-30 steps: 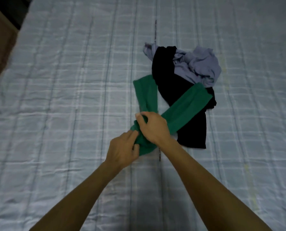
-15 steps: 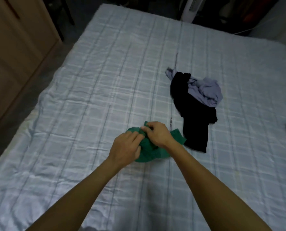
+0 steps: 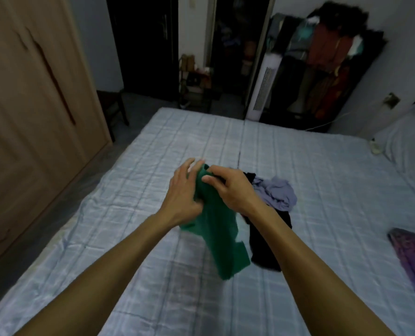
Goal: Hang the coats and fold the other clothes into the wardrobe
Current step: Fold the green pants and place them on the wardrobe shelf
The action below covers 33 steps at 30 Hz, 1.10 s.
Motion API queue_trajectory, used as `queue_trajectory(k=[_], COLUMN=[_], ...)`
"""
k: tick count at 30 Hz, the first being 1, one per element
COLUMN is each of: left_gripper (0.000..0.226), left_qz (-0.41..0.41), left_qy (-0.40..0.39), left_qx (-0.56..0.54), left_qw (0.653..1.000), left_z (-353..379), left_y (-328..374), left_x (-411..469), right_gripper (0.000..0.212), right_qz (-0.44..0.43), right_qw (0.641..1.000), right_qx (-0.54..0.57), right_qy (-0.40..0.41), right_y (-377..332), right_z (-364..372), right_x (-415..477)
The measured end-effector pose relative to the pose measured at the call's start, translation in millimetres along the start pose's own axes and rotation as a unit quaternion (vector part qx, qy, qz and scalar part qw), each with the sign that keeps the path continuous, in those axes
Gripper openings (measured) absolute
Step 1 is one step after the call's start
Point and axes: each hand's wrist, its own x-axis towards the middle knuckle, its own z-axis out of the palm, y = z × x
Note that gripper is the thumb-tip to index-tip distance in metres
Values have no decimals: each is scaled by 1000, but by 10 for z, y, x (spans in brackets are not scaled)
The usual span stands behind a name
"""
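Both hands are up over the bed (image 3: 119,214), working the green garment (image 3: 221,234). The right hand (image 3: 233,190) pinches its top edge with curled fingers and thumb, so the cloth hangs free below and between the wrists, clear of the mattress. Likely lifted like this to shake it out and find an edge before folding.

The left hand (image 3: 182,192) has its fingers stretched fairly straight, laid against the cloth's left side. It looks like smoothing or feeling for a seam, with no clear grip; the frame is blurred there.

The black garment (image 3: 264,248) lies flat on the bed just under and right of the right forearm. The grey garment (image 3: 278,194) sits crumpled on its top end, just right of the right hand. Both are untouched and probably queued. A purple cloth (image 3: 412,255) is well right of the right arm. The wooden wardrobe (image 3: 32,112) stands far left of the left hand, doors closed, so nothing is stowed from this pile yet.
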Motion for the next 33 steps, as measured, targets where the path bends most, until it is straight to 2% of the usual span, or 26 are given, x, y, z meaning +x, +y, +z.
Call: queue_trajectory(k=[2, 4, 6, 7, 10, 12, 15, 17, 18, 20, 23, 25, 29, 33], left_gripper=[80, 52, 21, 9, 8, 7, 9, 15, 18, 26, 32, 31, 35, 43], left_qz=[62, 67, 50, 56, 85, 119, 178, 188, 186, 191, 188, 180, 139, 68], left_qy=[-51, -87, -75, -41, 57, 84, 103, 123, 133, 147, 133, 107, 44, 8], left_qx=[15, 3, 34, 48, 60, 79, 104, 96, 97, 125, 171, 190, 218, 235], left_qw=[997, 994, 995, 996, 993, 986, 973, 970, 969, 962, 958, 959, 965, 970], left_z=[-175, -323, -451, -518, -728, -865, -1049, -1182, -1254, -1381, -1517, -1556, -1489, -1363], left_y=[214, 429, 575, 622, 719, 827, 978, 1004, 1003, 971, 872, 735, 339, -2], left_x=[229, 375, 443, 471, 557, 610, 700, 771, 797, 831, 857, 869, 887, 864], right_gripper=[18, 20, 23, 23, 35, 36, 47, 57, 55, 42, 34, 32, 27, 14], right_qz=[-19, -38, -50, -49, 11, 89, 188, 221, 232, 241, 238, 237, 305, 229], right_qw=[1000, 999, 998, 998, 997, 988, 948, 921, 916, 926, 946, 935, 930, 941], right_qx=[-6, -1, -7, -18, -78, -87, -128, -185, -201, -213, -219, -240, -151, -94], right_qy=[5, 19, 29, 33, -2, -90, -221, -260, -259, -199, 4, 108, 137, 229], right_y=[-133, -222, -283, -292, -230, -149, 59, 259, 378, 562, 700, 754, 786, 662], right_z=[-257, -457, -628, -707, -900, -951, -882, -786, -743, -704, -775, -857, -1067, -1180], right_x=[30, 23, -13, -25, -23, -16, -55, -125, -159, -209, -223, -207, -166, -162])
